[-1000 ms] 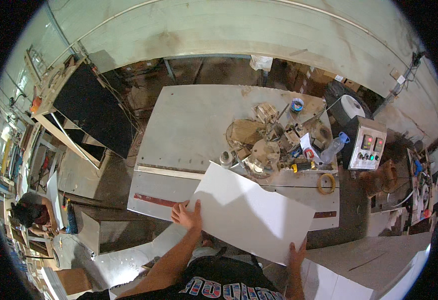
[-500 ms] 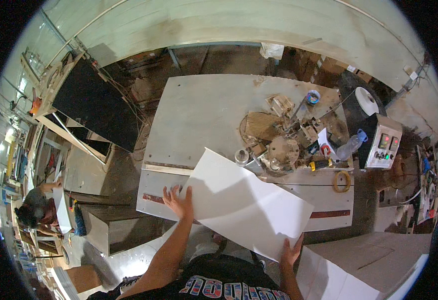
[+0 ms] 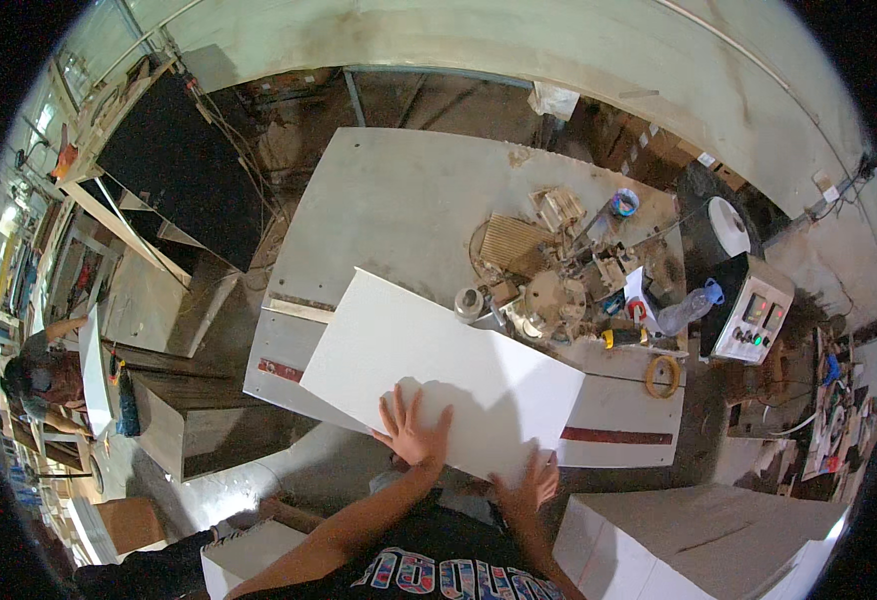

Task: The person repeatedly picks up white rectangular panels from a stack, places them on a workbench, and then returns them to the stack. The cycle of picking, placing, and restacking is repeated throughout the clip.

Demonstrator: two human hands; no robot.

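A large white rectangular panel [image 3: 459,350] lies tilted across the near part of the grey worktable [image 3: 379,190]. My left hand [image 3: 416,428] rests flat on top of the panel by its near edge, fingers spread. At the panel's near right corner, my right hand [image 3: 527,480] grips the edge, with some fingers hidden or slightly blurred. Just beyond the panel's far edge stands a dusty machine head [image 3: 551,300] with a ribbed plate [image 3: 515,246] and a small round jar [image 3: 469,303].
Right of the machine are a clear plastic bottle [image 3: 687,312], a yellow tape roll [image 3: 662,377] and a control box [image 3: 756,310] with lit displays. A white-sided box [image 3: 639,560] stands near right. At far left another person [image 3: 44,380] handles a white sheet [image 3: 95,370].
The panel has shifted left and somewhat toward the far side in view. My left hand went from its left edge onto its top surface. My right hand moved left along with the panel.
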